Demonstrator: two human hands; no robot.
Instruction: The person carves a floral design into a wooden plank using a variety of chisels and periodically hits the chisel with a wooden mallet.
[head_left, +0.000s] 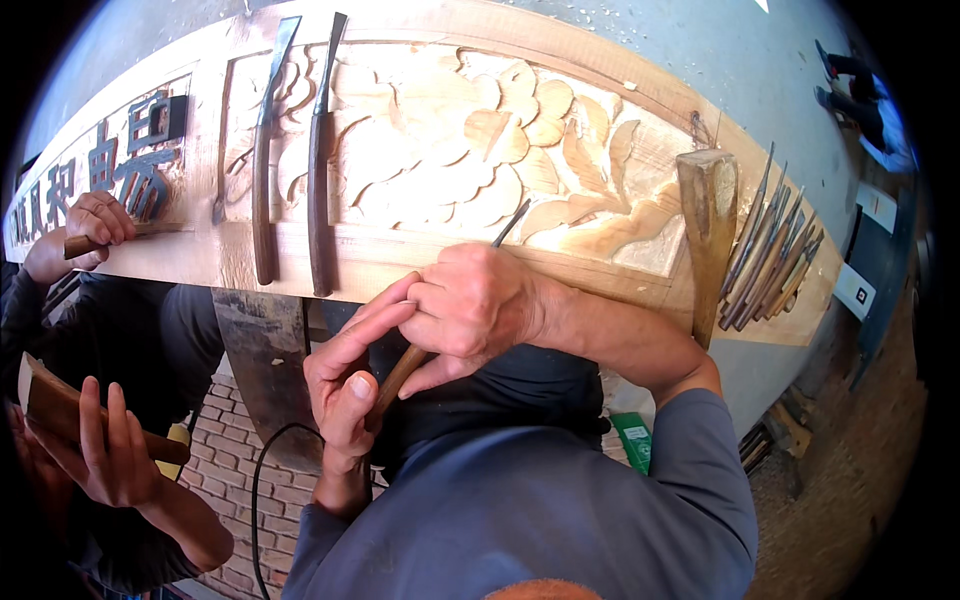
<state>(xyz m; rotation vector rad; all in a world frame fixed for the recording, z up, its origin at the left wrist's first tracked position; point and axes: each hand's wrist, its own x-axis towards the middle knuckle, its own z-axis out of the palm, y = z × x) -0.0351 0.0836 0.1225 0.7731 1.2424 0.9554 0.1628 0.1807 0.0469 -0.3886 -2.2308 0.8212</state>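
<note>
My right hand (475, 305) grips a carving chisel (408, 370) by its wooden handle, the thin dark blade (512, 222) sticking out past the knuckles toward the wooden panel (600, 252). Below and to the left, my left hand (343, 385) lies around the lower end of the same handle, its fingers touching my right hand. Flowers and leaves are carved in relief on the pale panel in front of me. Two long chisels, one with a broad flared blade (263, 195) and one with a narrower dark blade (319, 200), lie across the panel to the left.
A wooden mallet (706, 225) rests at the right, beside several carving tools (768, 265). At left, a co-worker's hands hold a chisel (82, 246) on the panel and a mallet (60, 405). Dark raised characters (145, 180) stand nearby. A black cable (257, 480) crosses the brick floor.
</note>
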